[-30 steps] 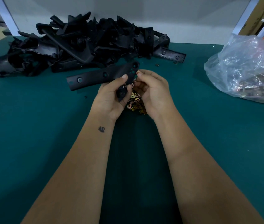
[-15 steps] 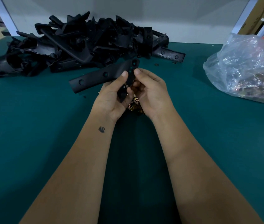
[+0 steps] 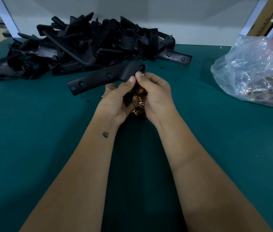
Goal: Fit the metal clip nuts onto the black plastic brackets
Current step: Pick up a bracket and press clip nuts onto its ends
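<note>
Both thumbs have closed together on the black bracket (image 3: 105, 76), an angled bar with round holes held above the worktop (image 3: 32, 131); left hand (image 3: 117, 99) and right hand (image 3: 156, 96) grip it. Clear bag (image 3: 256, 71) holds clip nuts

Bracket pile (image 3: 89, 46) left, bag (image 3: 256, 71) right

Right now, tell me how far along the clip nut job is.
Done: nothing shows as finished; whether any bracket in the black pile already carries nuts cannot be told. In hand: the left hand and right hand both grip one bracket, thumbs meeting near its bend; a nut there is hidden. Left: the pile, loose clip nuts under the hands, and a bagful.
</note>
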Available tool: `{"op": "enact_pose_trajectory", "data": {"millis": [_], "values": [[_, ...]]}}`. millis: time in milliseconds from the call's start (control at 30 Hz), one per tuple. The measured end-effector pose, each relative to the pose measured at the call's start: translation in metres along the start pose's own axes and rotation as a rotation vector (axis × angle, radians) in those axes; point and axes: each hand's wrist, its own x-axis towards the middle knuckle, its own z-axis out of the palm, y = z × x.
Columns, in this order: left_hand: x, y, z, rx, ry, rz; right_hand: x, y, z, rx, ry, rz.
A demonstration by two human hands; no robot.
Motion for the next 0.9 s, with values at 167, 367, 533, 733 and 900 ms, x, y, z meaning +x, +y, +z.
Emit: {"op": "enact_pose_trajectory", "data": {"millis": [167,367,533,733,900], "values": [[0.003,-0.002,0.001,-0.006,0.018,0.048,0.002,0.000,-0.003,-0.087,0.020,-0.089],[0.004,0.009,-0.002,-0.222,0.069,0.025,0.009,0.002,-0.018,-0.408,0.242,-0.255],[0.003,0.022,-0.013,-0.395,0.093,0.088,0.009,0.004,-0.031,-0.963,0.157,-0.169],[0.004,0.019,-0.014,-0.376,0.098,0.077,0.008,0.005,-0.025,-1.223,-0.014,-0.089],[0.006,0.017,-0.015,-0.349,0.076,0.059,0.012,0.010,-0.030,-1.062,0.032,-0.147]]}}
